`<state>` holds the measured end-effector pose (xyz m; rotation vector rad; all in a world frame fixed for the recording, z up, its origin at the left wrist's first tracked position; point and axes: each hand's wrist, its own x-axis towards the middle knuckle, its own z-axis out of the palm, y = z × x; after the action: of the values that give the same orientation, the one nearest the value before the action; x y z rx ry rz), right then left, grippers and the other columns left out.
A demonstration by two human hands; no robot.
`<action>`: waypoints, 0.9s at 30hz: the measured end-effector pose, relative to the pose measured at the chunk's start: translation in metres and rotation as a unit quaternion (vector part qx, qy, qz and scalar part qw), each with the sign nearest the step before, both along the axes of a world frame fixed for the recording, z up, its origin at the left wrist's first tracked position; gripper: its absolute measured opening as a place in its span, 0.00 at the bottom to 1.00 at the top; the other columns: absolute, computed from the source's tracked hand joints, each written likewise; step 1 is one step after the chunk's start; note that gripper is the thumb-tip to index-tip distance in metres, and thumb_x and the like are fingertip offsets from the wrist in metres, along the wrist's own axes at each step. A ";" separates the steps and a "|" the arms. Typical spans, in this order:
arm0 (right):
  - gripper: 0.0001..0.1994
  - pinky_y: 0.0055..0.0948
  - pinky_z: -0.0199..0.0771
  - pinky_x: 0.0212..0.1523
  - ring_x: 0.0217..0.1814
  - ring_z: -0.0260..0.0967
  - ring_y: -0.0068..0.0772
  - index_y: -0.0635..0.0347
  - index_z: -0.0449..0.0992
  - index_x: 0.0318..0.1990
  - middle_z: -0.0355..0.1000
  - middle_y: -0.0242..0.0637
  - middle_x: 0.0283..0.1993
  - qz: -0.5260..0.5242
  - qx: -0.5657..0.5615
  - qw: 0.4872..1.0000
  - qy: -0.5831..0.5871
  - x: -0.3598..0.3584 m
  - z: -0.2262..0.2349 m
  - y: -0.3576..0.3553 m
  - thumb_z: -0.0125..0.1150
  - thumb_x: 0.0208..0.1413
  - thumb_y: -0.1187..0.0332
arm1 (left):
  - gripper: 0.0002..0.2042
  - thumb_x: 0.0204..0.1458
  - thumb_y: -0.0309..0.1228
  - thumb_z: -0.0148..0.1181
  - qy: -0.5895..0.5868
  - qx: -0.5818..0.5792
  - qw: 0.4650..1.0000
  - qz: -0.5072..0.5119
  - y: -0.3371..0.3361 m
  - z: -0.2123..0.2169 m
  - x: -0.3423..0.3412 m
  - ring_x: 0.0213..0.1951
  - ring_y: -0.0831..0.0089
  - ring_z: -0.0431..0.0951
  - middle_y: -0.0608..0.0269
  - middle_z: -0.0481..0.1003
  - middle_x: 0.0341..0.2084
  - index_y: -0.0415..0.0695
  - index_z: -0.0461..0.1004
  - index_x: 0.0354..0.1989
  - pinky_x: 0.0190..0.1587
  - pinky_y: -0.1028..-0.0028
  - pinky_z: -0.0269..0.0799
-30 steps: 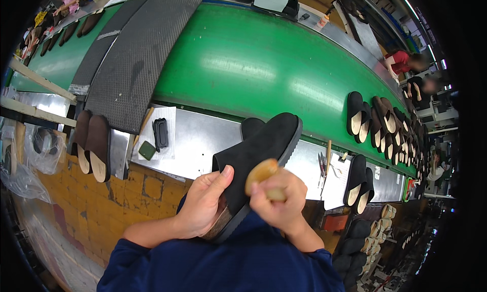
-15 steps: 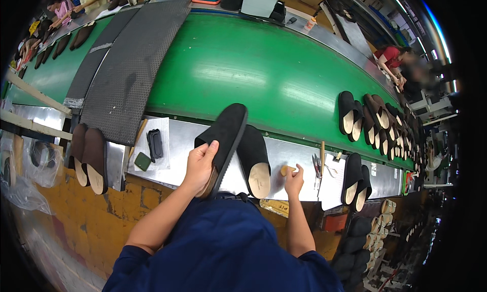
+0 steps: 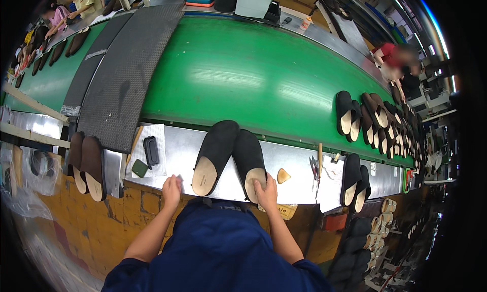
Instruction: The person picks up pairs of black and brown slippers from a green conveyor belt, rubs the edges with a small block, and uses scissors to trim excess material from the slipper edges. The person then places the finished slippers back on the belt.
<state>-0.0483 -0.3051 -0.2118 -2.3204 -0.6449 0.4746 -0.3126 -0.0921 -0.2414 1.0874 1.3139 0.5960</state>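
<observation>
A pair of black closed-toe clogs with tan insoles lies on the metal bench in front of me, toes pointing away and touching. My right hand (image 3: 267, 193) grips the right clog (image 3: 248, 152) at its heel, thumb on the insole and fingers along the outer side. Left of the pair, apart from the left clog (image 3: 218, 145), my left hand (image 3: 172, 191) is closed; a small greyish bit shows at its fingertips, too blurred to name. A yellowish-tan wedge-shaped piece (image 3: 283, 176) rests on the bench beside my right hand.
Beyond the bench runs a green conveyor belt (image 3: 228, 74). Brown clogs (image 3: 92, 162) stand at left, near a green pad (image 3: 139, 168) and a black case (image 3: 151, 151). Rightward are cutting tools (image 3: 314, 167), paper (image 3: 331, 188) and more black clogs (image 3: 350, 178). Other people work farther off.
The left clog has come down onto the bench, and my left hand has let go and moved left. My right hand has released the tan piece and taken hold of the right clog.
</observation>
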 end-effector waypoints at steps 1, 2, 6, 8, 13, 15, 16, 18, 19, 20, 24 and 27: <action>0.27 0.40 0.65 0.55 0.53 0.66 0.52 0.68 0.66 0.56 0.66 0.53 0.51 -0.005 -0.028 0.999 -0.035 0.001 -0.002 0.005 0.55 0.58 0.54 | 0.16 0.62 0.36 0.46 -0.002 -0.016 1.000 -0.002 -0.006 -0.010 -0.021 0.18 0.80 0.64 0.68 0.67 0.15 0.39 0.72 0.26 0.25 0.79 0.62; 0.26 0.40 0.65 0.54 0.53 0.66 0.52 0.68 0.67 0.56 0.67 0.53 0.51 -0.011 -0.038 0.999 -0.017 0.004 -0.006 0.006 0.54 0.58 0.54 | 0.16 0.61 0.36 0.45 0.060 0.053 0.995 -0.052 -0.013 -0.015 -0.037 0.18 0.77 0.64 0.67 0.67 0.14 0.39 0.71 0.25 0.25 0.77 0.63; 0.22 0.41 0.66 0.52 0.50 0.67 0.52 0.66 0.71 0.51 0.69 0.53 0.46 -0.023 -0.060 0.998 0.018 0.011 -0.003 0.012 0.52 0.60 0.55 | 0.18 0.57 0.39 0.42 0.159 0.095 0.982 -0.045 -0.043 -0.036 -0.066 0.17 0.70 0.67 0.65 0.69 0.14 0.39 0.72 0.24 0.25 0.70 0.66; 0.21 0.41 0.66 0.51 0.49 0.67 0.53 0.68 0.72 0.48 0.69 0.54 0.45 -0.010 -0.054 0.998 0.008 0.017 -0.004 0.010 0.52 0.60 0.55 | 0.19 0.58 0.43 0.41 0.138 -0.091 0.985 0.058 -0.062 -0.094 -0.089 0.24 0.67 0.73 0.60 0.74 0.22 0.40 0.74 0.32 0.31 0.68 0.70; 0.20 0.42 0.65 0.51 0.50 0.67 0.54 0.66 0.70 0.49 0.69 0.54 0.45 0.013 -0.091 0.996 0.000 0.023 -0.007 0.003 0.50 0.61 0.56 | 0.24 0.59 0.50 0.41 -0.023 -0.384 0.829 0.405 -0.023 -0.234 -0.112 0.44 0.64 0.75 0.55 0.75 0.45 0.43 0.69 0.52 0.48 0.66 0.71; 0.20 0.43 0.65 0.52 0.50 0.66 0.55 0.65 0.70 0.50 0.69 0.54 0.46 0.022 -0.100 0.995 -0.014 0.022 -0.009 0.005 0.49 0.62 0.57 | 0.24 0.59 0.50 0.41 -0.082 -0.380 0.818 0.424 0.002 -0.253 -0.105 0.44 0.64 0.75 0.56 0.75 0.44 0.43 0.69 0.52 0.47 0.66 0.71; 0.20 0.43 0.65 0.52 0.50 0.66 0.56 0.66 0.69 0.50 0.68 0.55 0.46 0.023 -0.106 0.994 -0.019 0.021 -0.006 0.010 0.49 0.62 0.57 | 0.24 0.59 0.50 0.41 -0.103 -0.378 0.820 0.418 0.011 -0.255 -0.102 0.44 0.64 0.75 0.56 0.75 0.44 0.43 0.69 0.51 0.47 0.66 0.71; 0.19 0.43 0.65 0.51 0.49 0.66 0.57 0.66 0.69 0.49 0.69 0.55 0.44 0.022 -0.107 0.993 -0.047 0.018 -0.006 0.013 0.48 0.62 0.58 | 0.24 0.59 0.50 0.41 -0.136 -0.372 0.822 0.409 0.028 -0.260 -0.092 0.43 0.64 0.75 0.56 0.75 0.44 0.43 0.69 0.51 0.46 0.67 0.71; 0.18 0.43 0.65 0.50 0.48 0.67 0.57 0.66 0.69 0.47 0.69 0.56 0.43 0.019 -0.101 0.992 -0.070 0.017 -0.009 0.013 0.48 0.62 0.58 | 0.23 0.60 0.50 0.41 -0.141 -0.377 0.821 0.404 0.029 -0.259 -0.089 0.43 0.64 0.75 0.56 0.75 0.43 0.44 0.70 0.51 0.46 0.67 0.71; 0.17 0.43 0.65 0.48 0.46 0.67 0.58 0.67 0.68 0.46 0.69 0.56 0.42 0.015 -0.090 0.992 -0.091 0.015 -0.013 0.014 0.47 0.63 0.59 | 0.23 0.60 0.50 0.41 -0.145 -0.377 0.825 0.396 0.034 -0.259 -0.089 0.43 0.64 0.75 0.57 0.75 0.43 0.44 0.70 0.51 0.46 0.67 0.71; 0.17 0.44 0.65 0.50 0.49 0.66 0.56 0.65 0.69 0.48 0.69 0.53 0.45 -0.017 -0.121 0.989 -0.087 0.008 -0.015 0.014 0.49 0.61 0.59 | 0.23 0.60 0.50 0.41 -0.150 -0.385 0.824 0.387 0.034 -0.252 -0.095 0.42 0.65 0.75 0.57 0.75 0.43 0.44 0.70 0.50 0.45 0.67 0.71; 0.17 0.44 0.66 0.49 0.48 0.67 0.56 0.64 0.70 0.47 0.70 0.51 0.44 -0.023 -0.102 0.990 -0.099 0.007 -0.015 0.017 0.50 0.61 0.59 | 0.23 0.60 0.49 0.41 -0.154 -0.388 0.827 0.376 0.039 -0.254 -0.092 0.42 0.65 0.75 0.58 0.75 0.42 0.44 0.70 0.50 0.44 0.68 0.71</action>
<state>-0.0408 -0.2877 -0.2266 -2.5943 -0.6604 0.3014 -0.4047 -0.0534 -0.4955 -0.2338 1.4677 0.6680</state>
